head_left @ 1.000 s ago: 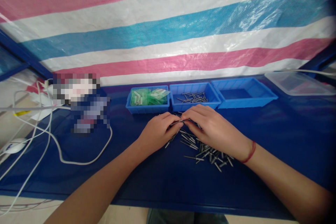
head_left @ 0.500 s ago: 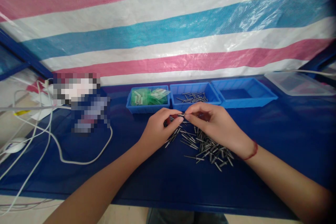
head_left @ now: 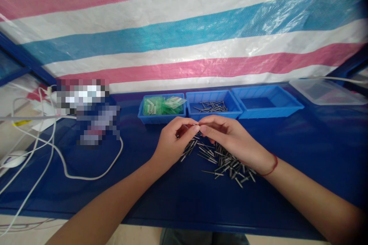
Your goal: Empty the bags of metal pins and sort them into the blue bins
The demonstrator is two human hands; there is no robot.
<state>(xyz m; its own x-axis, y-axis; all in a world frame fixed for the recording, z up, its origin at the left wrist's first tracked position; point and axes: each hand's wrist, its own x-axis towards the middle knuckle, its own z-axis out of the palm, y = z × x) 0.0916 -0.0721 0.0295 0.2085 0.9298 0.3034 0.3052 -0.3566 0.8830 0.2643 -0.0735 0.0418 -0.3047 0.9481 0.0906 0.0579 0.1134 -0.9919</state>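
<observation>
Fingertip to fingertip, my two hands meet above a loose pile of blind rivets point(head_left: 230, 159) on the blue table. My left hand point(head_left: 172, 138) is closed in a pinch, with a bit of grey metal from a blind rivet showing at its fingertips. Thumb and forefinger of my right hand point(head_left: 227, 134) press together at the same spot, on the rivet's other side. The fingers cover most of what they hold, so how many rivets are there I cannot tell. More loose rivets lie below and between the hands.
Behind the hands stand three blue bins: one with green packets point(head_left: 163, 106), one with rivets point(head_left: 214, 107), and an empty one point(head_left: 267, 101). A clear plastic lid point(head_left: 324, 92) lies at right. White cables point(head_left: 86, 178) and blurred items point(head_left: 99, 120) occupy the left.
My right hand has shifted slightly left, closing the small gap to my left fingertips. Less of the metal between them shows now. The pile and bins look unchanged.
</observation>
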